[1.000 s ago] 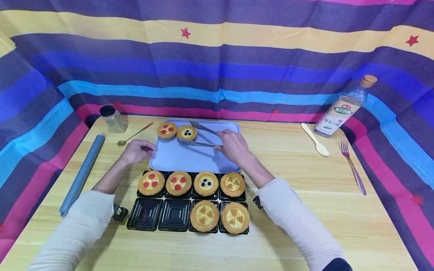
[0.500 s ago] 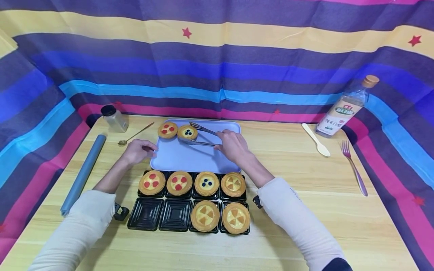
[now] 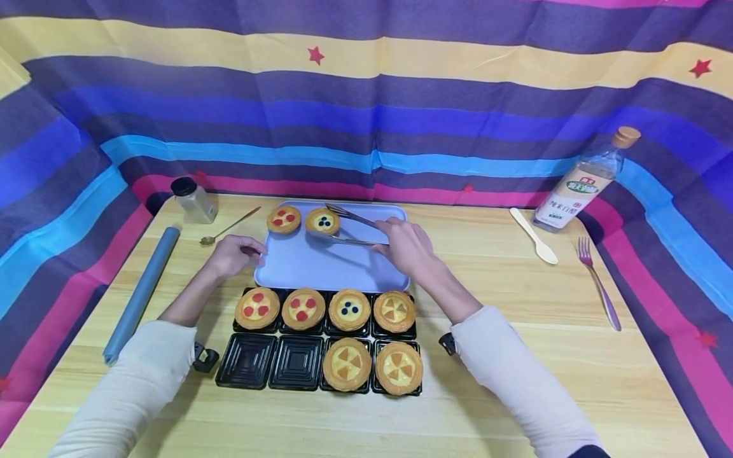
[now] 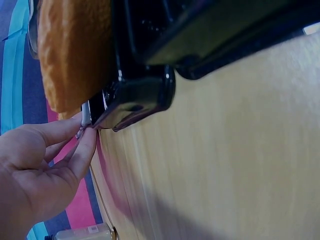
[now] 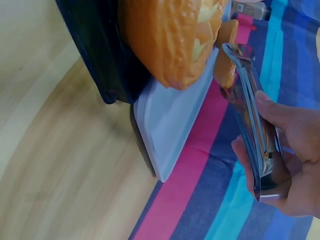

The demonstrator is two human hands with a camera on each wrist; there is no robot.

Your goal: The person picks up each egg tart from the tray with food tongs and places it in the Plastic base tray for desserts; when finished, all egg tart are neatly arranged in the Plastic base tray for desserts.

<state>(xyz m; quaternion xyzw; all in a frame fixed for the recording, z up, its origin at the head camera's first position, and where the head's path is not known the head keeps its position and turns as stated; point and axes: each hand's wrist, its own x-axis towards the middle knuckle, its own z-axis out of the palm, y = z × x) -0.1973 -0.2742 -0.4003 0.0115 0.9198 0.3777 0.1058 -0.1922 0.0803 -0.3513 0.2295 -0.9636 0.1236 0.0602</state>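
Observation:
My right hand (image 3: 408, 245) grips metal tongs (image 5: 250, 115). The tongs' tips stand on either side of a tart with dark blue berries (image 3: 322, 222), near the back of the lilac tray (image 3: 332, 270). Whether the tart is lifted off the tray, I cannot tell. Left of it on the tray lies a tart with red toppings (image 3: 284, 219). At the tray's left edge my left hand (image 3: 233, 256) pinches the rim between thumb and fingers, as the left wrist view shows at the hand (image 4: 45, 165).
In front of the tray stand two rows of black plastic boxes. Several hold tarts; two front-left boxes (image 3: 246, 360) (image 3: 296, 362) hold none. A jar (image 3: 196, 202), small gold spoon (image 3: 229, 228) and blue-grey roll (image 3: 143, 292) lie left; a bottle (image 3: 575, 191), pale spoon (image 3: 534, 236) and fork (image 3: 598, 283) right.
My right hand and the tongs have shifted slightly right, and the blue-berry tart has moved with them. A gap now separates it from the red-topped tart. My left hand stays at the rim.

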